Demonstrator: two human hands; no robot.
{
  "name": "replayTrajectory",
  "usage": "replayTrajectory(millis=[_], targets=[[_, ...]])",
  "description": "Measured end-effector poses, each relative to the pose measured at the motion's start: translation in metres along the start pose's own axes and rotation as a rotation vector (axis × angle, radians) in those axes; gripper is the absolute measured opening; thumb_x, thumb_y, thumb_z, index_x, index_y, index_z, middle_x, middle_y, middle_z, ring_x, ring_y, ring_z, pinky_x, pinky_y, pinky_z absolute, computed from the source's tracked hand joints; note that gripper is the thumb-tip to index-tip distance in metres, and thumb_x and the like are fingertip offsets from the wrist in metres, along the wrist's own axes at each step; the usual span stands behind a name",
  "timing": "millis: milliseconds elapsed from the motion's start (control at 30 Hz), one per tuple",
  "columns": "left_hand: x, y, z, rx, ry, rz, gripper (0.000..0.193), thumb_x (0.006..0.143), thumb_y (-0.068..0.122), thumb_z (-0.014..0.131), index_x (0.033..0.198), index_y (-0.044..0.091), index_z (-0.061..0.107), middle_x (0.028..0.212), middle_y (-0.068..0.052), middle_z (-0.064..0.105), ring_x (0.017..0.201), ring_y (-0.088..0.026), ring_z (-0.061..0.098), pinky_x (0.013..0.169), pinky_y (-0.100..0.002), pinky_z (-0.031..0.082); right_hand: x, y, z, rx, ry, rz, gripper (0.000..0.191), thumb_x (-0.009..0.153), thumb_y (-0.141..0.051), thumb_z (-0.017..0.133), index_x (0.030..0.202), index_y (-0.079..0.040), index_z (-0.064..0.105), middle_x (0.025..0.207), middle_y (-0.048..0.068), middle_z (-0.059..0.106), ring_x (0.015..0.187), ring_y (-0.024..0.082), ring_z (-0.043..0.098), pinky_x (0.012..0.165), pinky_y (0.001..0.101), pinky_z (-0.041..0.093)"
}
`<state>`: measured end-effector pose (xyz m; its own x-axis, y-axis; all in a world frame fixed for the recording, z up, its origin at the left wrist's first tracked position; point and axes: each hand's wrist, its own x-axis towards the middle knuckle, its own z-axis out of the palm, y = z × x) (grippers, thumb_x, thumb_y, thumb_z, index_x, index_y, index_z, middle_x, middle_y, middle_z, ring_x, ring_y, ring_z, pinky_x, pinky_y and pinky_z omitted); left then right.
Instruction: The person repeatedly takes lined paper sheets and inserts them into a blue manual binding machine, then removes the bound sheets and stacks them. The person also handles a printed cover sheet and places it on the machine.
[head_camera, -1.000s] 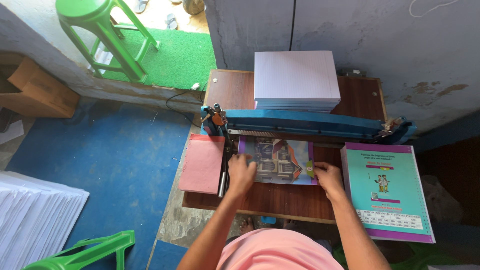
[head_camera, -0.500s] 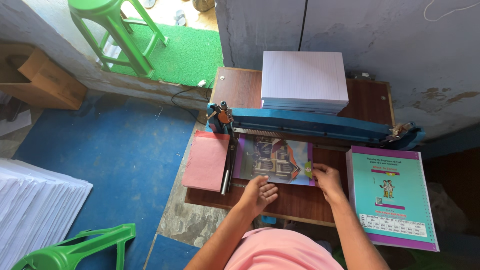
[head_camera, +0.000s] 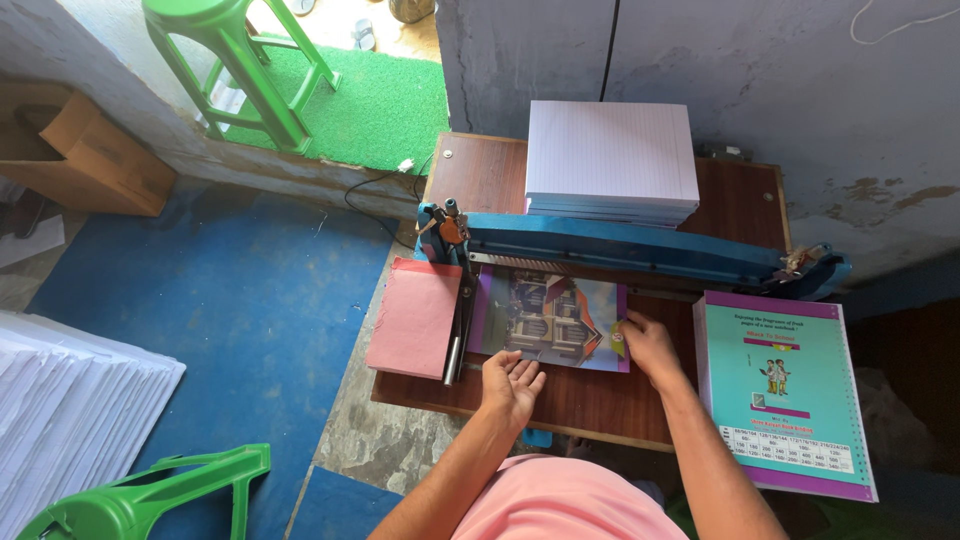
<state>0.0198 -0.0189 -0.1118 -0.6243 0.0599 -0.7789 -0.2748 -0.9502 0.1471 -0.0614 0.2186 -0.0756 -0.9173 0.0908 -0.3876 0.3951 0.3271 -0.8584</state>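
A printed picture sheet (head_camera: 552, 318) lies on the wooden table (head_camera: 600, 405), its far edge under the long blue bar of a binding machine (head_camera: 640, 250). My right hand (head_camera: 648, 345) presses on the sheet's right near corner. Just off the sheet's near edge, my left hand (head_camera: 512, 385) hovers palm up with fingers spread, holding nothing. The machine's black lever (head_camera: 460, 325) runs along the sheet's left side.
A pink pad (head_camera: 415, 315) lies left of the lever. A stack of lined white paper (head_camera: 612, 160) sits behind the machine. A teal and purple pile of covers (head_camera: 788, 395) rests at the right. Green stools (head_camera: 240, 60) and white paper piles (head_camera: 70, 415) stand on the blue floor.
My left hand has lifted off the sheet and drawn back toward me, turning palm up. My right hand stays on the sheet's right corner.
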Motion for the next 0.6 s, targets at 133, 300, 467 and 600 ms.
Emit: replayTrajectory(millis=[133, 300, 467, 600], targets=[[-0.002, -0.002, 0.001, -0.005, 0.017, 0.004, 0.081, 0.084, 0.012, 0.059, 0.154, -0.010, 0.024, 0.164, -0.028, 0.026, 0.155, -0.037, 0.024, 0.125, -0.052, 0.024, 0.002, -0.003, -0.004, -0.017, 0.007, 0.042, 0.057, 0.091, -0.020, 0.063, 0.143, 0.001, 0.056, 0.117, 0.020, 0.075, 0.098, 0.022, 0.070, 0.083, 0.0296, 0.052], [-0.003, -0.001, -0.002, -0.024, 0.005, 0.006, 0.078, 0.083, 0.011, 0.057, 0.152, -0.007, 0.024, 0.164, -0.025, 0.029, 0.154, -0.036, 0.026, 0.124, -0.054, 0.025, 0.004, -0.005, -0.002, 0.021, -0.016, -0.013, 0.053, 0.092, -0.016, 0.063, 0.142, 0.001, 0.059, 0.114, 0.019, 0.076, 0.097, 0.020, 0.072, 0.079, 0.0272, 0.056], [-0.007, -0.001, -0.007, -0.071, -0.006, 0.005, 0.076, 0.084, 0.009, 0.056, 0.151, -0.009, 0.025, 0.163, -0.027, 0.030, 0.154, -0.038, 0.028, 0.123, -0.055, 0.027, 0.002, -0.012, -0.008, 0.200, -0.057, 0.081, 0.048, 0.095, -0.012, 0.060, 0.142, -0.001, 0.054, 0.109, 0.017, 0.075, 0.089, 0.022, 0.075, 0.069, 0.0314, 0.062], [-0.011, -0.003, -0.006, -0.034, -0.001, 0.008, 0.074, 0.085, 0.008, 0.055, 0.151, -0.008, 0.026, 0.163, -0.025, 0.030, 0.154, -0.035, 0.029, 0.124, -0.056, 0.028, -0.001, -0.017, -0.003, -0.026, 0.056, 0.124, 0.043, 0.100, -0.015, 0.064, 0.142, -0.005, 0.064, 0.103, 0.021, 0.075, 0.071, 0.027, 0.059, 0.058, 0.0369, 0.045]])
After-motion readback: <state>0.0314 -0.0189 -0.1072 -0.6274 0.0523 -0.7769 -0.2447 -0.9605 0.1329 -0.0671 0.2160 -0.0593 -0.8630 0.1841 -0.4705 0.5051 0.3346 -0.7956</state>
